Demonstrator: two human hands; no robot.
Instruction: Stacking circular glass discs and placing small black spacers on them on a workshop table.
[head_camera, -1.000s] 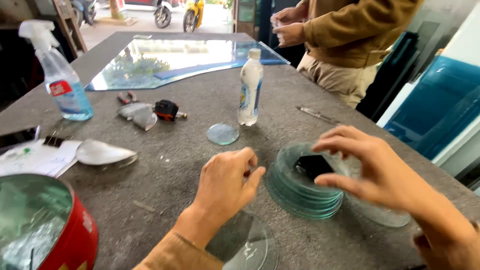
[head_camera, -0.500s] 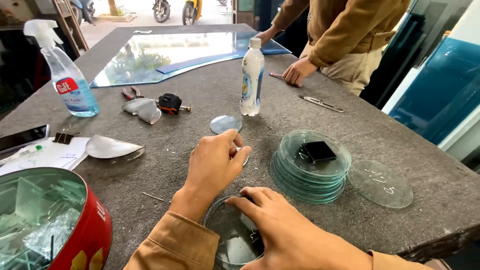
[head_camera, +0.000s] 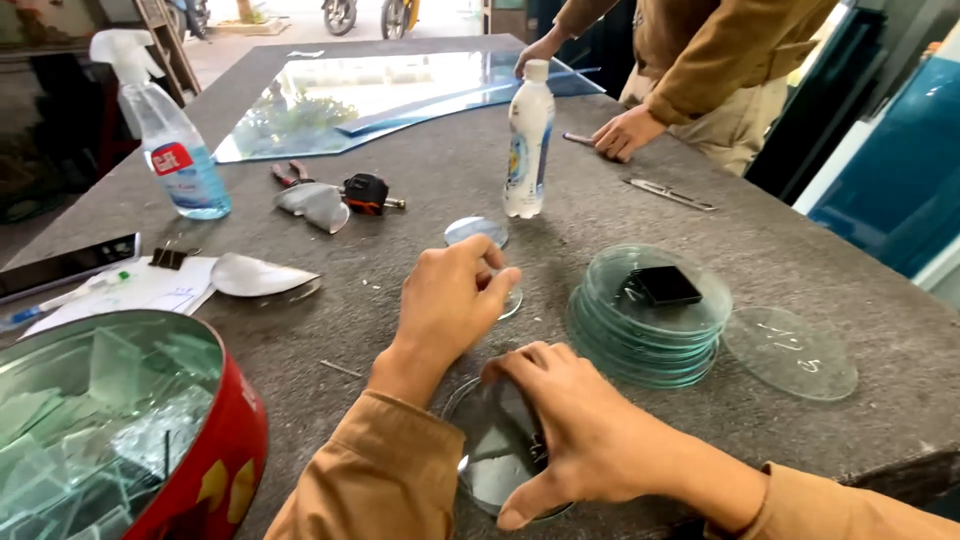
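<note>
My left hand (head_camera: 452, 300) lies curled on the grey table, its fingertips pinched on a small round glass disc (head_camera: 511, 301) that is mostly hidden under them. A second small disc (head_camera: 476, 230) lies just beyond, apart from the hand. My right hand (head_camera: 575, 430) is spread over a larger round glass disc (head_camera: 490, 470) at the table's front edge, thumb hooked on its near rim and fingers pressing its top. A stack of round glass discs (head_camera: 640, 340) with a small black block (head_camera: 664, 285) on top stands right of both hands.
A loose glass disc (head_camera: 792, 352) lies right of the stack. A red tin of glass scraps (head_camera: 215, 450) stands front left. Behind are a plastic bottle (head_camera: 527, 140), spray bottle (head_camera: 178, 150), tape measure (head_camera: 365, 193), glass shards (head_camera: 255, 275) and a glass sheet (head_camera: 380, 95). Another person's hand (head_camera: 625, 130) rests at the far side.
My right hand left the stack of discs and came down onto the large disc at the front edge. My left hand shifted slightly forward. The other person's hand dropped onto the table.
</note>
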